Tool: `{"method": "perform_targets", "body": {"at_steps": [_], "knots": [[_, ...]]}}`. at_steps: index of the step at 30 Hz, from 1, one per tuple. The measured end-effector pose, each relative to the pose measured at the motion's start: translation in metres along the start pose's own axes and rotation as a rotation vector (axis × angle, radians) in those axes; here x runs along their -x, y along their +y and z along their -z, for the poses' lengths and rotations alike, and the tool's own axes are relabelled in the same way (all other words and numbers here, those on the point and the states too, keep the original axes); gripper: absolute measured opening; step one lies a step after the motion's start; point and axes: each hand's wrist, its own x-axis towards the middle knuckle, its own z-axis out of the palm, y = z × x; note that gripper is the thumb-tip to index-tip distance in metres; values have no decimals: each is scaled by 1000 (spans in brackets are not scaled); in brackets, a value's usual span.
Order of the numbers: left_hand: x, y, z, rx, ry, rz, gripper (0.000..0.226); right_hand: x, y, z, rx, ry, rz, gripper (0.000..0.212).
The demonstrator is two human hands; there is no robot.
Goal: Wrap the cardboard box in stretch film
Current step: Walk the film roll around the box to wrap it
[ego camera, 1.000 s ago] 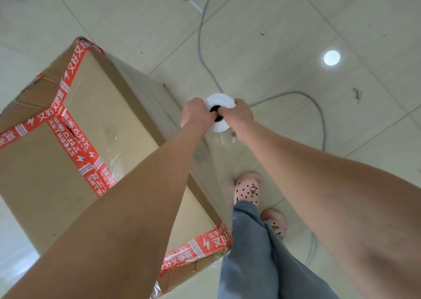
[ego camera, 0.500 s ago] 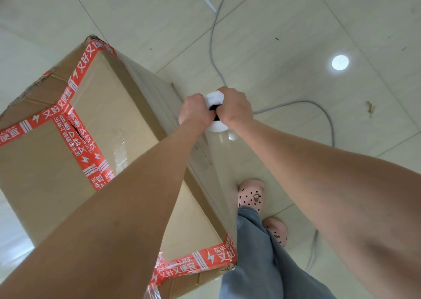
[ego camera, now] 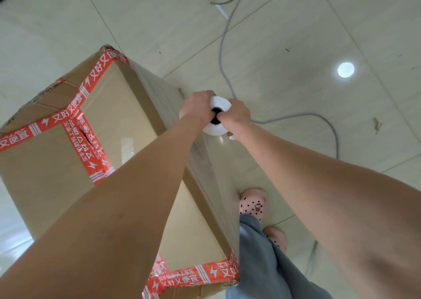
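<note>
Cardboard box (ego camera: 52, 169) stands on the floor (ego camera: 307, 21), with film (ego camera: 216, 175) clinging down its right side. Left hand (ego camera: 196, 109) and right hand (ego camera: 238, 114) clamp the stretch film roll (ego camera: 215, 131) upright, close beside that face, likely so the sheet feeds flat and taut. Grey cable (ego camera: 222, 55) trails nearby, a trip risk.

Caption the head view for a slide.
The left hand and right hand grip the stretch film roll beside the red-taped cardboard box, film stretched along its side.

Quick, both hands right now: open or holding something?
Left hand: closed, gripping the stretch film roll.
Right hand: closed, gripping the same roll.
</note>
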Motion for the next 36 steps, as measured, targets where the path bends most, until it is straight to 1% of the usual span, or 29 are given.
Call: {"method": "perform_targets", "body": {"at_steps": [2,4,6,7,8,10,12,13,15,17,19,21,23,25,27,30,32,34,36], "knots": [[-4,-1,8,-81,44,-56,33,-2,-11,2,90,37,83,30],[-9,-5,15,-73,66,-20,22,-3,-21,3,197,87,197,31],[-15,-10,20,-1,81,58,12,-4,-28,2,180,122,274,41],[-19,-13,22,44,95,99,12,-6,-30,1,132,131,276,49],[-22,-15,24,85,107,134,14,-9,-32,-1,80,129,241,59],[-27,-19,27,144,112,178,18,-13,-35,-6,-81,63,34,78],[-32,-20,30,171,114,196,20,-18,-41,-11,-321,-41,-175,86],[-33,-20,30,168,105,194,19,-20,-43,-13,-386,-69,-216,88],[-38,-21,31,149,83,178,13,-26,-47,-17,-372,-75,-212,88],[-43,-25,35,131,51,167,14,-30,-51,-24,-313,-72,-189,86],[-48,-30,40,118,31,163,9,-33,-58,-27,-236,-57,-144,82],[-50,-33,44,104,17,167,6,-37,-64,-28,-148,-22,-115,73],[-51,-33,47,115,25,181,5,-39,-68,-28,-109,14,-102,61],[-52,-31,50,140,43,201,7,-41,-73,-25,-80,53,-55,54],[-53,-28,53,160,54,229,13,-44,-80,-17,22,79,29,49],[-54,-27,56,178,98,289,24,-51,-92,-9,157,53,166,48],[-56,-29,60,174,116,328,25,-53,-98,-9,152,29,227,48],[-59,-31,67,158,106,330,24,-53,-101,-11,81,36,201,55],[-64,-31,74,149,94,298,21,-54,-102,-15,-30,13,44,67]]}}
